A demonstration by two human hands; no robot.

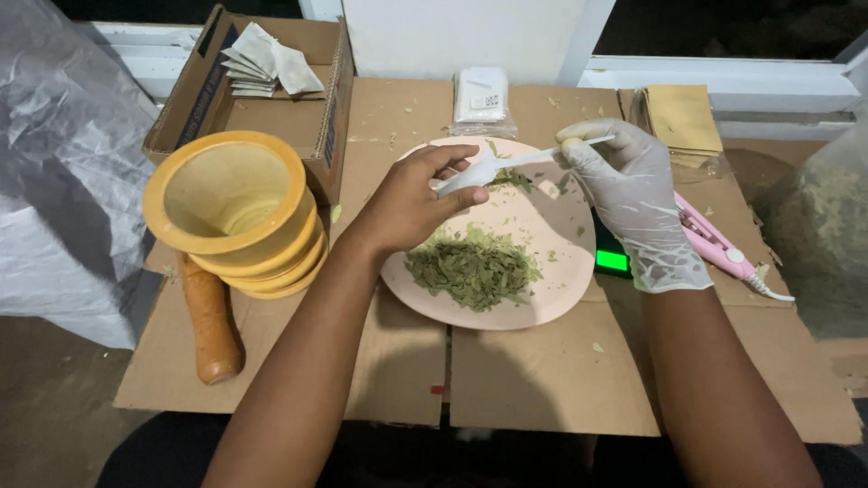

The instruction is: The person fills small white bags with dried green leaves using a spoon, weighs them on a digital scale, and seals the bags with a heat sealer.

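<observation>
Flattened cardboard (533, 380) bears one pink plate (551, 298) heaped with green dried leaf flakes (472, 268), above which the bare left hand (411, 203) pinches a small white sachet (463, 178) while the gloved right hand (637, 203), fingers closed, tips one white plastic spoon (542, 155) at its mouth.

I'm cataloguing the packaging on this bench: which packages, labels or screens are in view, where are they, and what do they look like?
Cardboard box: back left, brown, open, holding white sachets.
Clear packet: back centre, behind the pink plate, white contents, small label.
Tan envelopes: back right, flat stack.
Green screen: glowing strip beside the right hand, under the plate's edge.
Clear bag: far right, greenish contents.
</observation>
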